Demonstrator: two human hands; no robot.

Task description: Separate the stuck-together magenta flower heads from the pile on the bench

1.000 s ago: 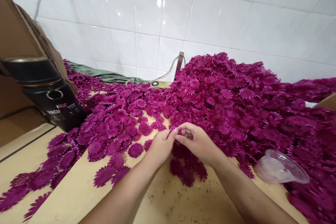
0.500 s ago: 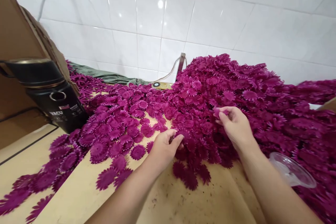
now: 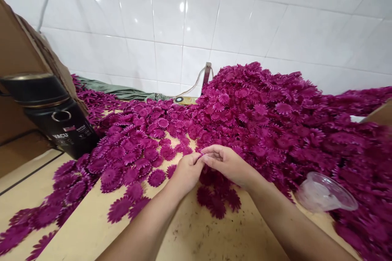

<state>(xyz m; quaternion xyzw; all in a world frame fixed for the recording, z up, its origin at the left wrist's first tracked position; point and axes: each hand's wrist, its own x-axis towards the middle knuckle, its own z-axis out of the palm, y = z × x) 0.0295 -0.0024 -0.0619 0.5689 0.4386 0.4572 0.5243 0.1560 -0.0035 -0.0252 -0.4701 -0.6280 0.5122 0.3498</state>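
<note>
In the middle of the head view, my left hand (image 3: 187,171) and my right hand (image 3: 227,164) meet at the fingertips. Thumb and fingers of each are pinched together. A sliver of purple artificial flower (image 3: 200,155) shows between them; the rest of it is hidden by the fingers. Just below, a small cluster of flower pieces (image 3: 217,204) lies on the tan board. A large heap of the same purple flower pieces (image 3: 260,110) rises behind my right hand. Flatter layers of flower pieces (image 3: 127,151) spread out to the left of my hands.
A black bottle (image 3: 65,130) leans beside cardboard (image 3: 21,36) at the left. To the right, a clear plastic bowl (image 3: 324,193) is tipped against the heap. White tiled wall (image 3: 168,24) closes off the back, with green cloth (image 3: 116,91) and a metal bracket (image 3: 206,74) along it.
My right hand has moved left and down from the heap, bringing the purple flower piece to my left hand. My left hand has barely moved. The view has shifted slightly.
</note>
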